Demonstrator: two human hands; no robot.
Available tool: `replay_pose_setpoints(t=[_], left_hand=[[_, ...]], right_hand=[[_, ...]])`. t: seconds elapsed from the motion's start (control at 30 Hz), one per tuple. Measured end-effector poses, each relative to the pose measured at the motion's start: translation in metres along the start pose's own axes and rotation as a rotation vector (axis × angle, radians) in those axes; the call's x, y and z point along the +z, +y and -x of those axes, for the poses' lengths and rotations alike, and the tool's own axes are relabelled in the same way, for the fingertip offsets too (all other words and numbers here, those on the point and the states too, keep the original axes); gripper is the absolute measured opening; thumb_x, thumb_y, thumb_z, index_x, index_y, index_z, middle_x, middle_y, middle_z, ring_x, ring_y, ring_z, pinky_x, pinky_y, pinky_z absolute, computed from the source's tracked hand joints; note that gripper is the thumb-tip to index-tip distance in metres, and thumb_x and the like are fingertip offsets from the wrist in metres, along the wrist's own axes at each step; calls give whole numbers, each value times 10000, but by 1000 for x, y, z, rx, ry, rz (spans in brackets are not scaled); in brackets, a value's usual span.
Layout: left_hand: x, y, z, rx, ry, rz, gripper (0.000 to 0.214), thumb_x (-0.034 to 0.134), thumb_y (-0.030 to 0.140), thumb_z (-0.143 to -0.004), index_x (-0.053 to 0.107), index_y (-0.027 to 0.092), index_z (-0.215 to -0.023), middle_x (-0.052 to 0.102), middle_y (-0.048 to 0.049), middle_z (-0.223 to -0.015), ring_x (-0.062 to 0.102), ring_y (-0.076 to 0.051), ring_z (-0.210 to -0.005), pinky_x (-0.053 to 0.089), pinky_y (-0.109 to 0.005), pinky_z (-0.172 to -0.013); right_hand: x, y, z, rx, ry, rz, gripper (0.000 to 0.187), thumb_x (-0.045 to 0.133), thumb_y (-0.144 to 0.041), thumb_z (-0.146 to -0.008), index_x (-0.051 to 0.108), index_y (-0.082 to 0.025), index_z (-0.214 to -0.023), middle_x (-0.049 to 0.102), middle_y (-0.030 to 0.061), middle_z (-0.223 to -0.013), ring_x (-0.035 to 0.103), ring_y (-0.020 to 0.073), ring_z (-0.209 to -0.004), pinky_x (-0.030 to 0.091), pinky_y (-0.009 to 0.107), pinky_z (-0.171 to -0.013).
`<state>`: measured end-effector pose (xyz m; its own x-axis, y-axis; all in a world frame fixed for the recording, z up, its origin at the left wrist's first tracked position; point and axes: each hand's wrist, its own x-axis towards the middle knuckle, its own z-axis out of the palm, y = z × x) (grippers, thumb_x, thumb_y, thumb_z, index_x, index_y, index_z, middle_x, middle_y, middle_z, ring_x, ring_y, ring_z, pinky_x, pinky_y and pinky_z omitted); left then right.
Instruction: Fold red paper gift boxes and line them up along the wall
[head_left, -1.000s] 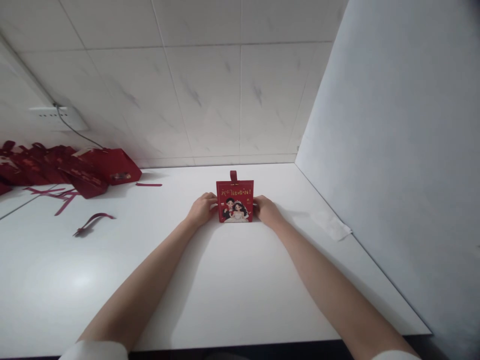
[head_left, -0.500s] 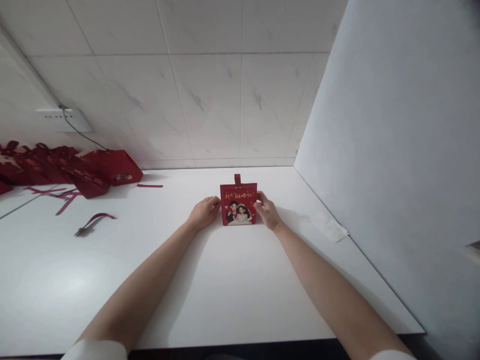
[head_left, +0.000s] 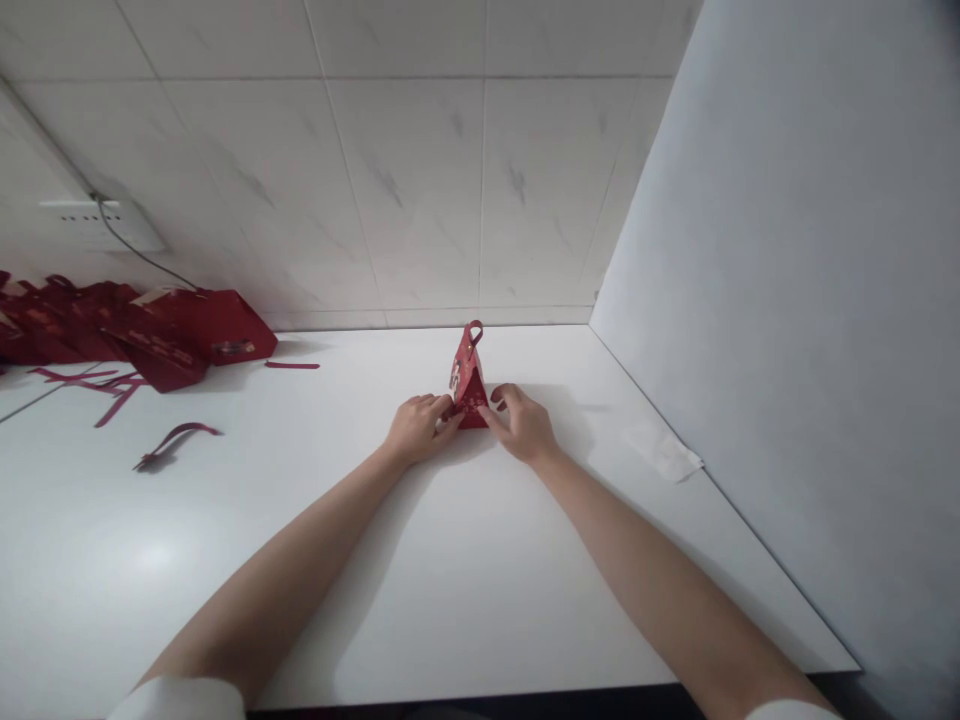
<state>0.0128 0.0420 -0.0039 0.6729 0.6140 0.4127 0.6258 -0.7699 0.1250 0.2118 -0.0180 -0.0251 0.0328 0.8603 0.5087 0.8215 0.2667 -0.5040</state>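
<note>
A small red gift box [head_left: 470, 385] stands upright on the white table [head_left: 480, 560] in front of me. Its narrow triangular side faces me, a ribbon loop sticks up from the peak, and part of a printed picture shows on its left face. My left hand [head_left: 422, 427] grips the lower left edge, thumb toward the front corner. On the other side, my right hand [head_left: 525, 425] has its thumb at the lower right front corner and its fingers curled beside the right face. How firmly the right fingers press is hard to see.
Several red gift boxes [head_left: 169, 335] crowd the back left by the tiled wall [head_left: 420, 190]. Loose ribbon strips [head_left: 112, 385] and a curled ribbon [head_left: 176, 440] lie nearby. A white tissue-like piece [head_left: 667, 455] rests by the white panel [head_left: 787, 300] on the right.
The gift box has been turned from its printed front to its narrow triangular side. Both hands have shifted round to its lower front corners. The view has moved slightly.
</note>
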Motion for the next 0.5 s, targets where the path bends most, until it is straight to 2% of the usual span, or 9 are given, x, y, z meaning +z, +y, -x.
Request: replay_pose_setpoints(t=[0.1,0.17,0.33,0.5], left_hand=[[5,4,-1,-36,13,-91,267,411,361,-915,579,183,-809,644,-54,-708,591,-174,-653,389,-293,-631],[6,5,-1,-31,3,-158,303,383,349,-926,594,176,-794,650,-66,-690,596,-179,-628,380,-295,-610],[8,6,2,29,-29,-251,303,378,296,-909,616,166,-773,677,-72,-678,622,-192,-612,363,-295,-575],[8,10,2,32,-73,-281,348,375,319,-896,630,157,-724,684,-82,-660,634,-200,-607,353,-290,-545]], right_hand=[[4,-9,-2,-16,-97,253,306,373,-404,-940,552,-169,-1018,667,89,-933,617,201,-797,397,262,-663],[7,-11,-3,-18,-146,340,304,327,-346,-958,563,-161,-1009,677,96,-904,619,201,-785,371,258,-637],[6,-11,-3,-21,-166,392,348,278,-322,-963,573,-141,-1003,682,118,-890,623,207,-760,332,264,-607],[4,-9,-1,-68,-219,419,351,273,-309,-954,575,-140,-1015,687,109,-922,630,207,-727,310,272,-574]])
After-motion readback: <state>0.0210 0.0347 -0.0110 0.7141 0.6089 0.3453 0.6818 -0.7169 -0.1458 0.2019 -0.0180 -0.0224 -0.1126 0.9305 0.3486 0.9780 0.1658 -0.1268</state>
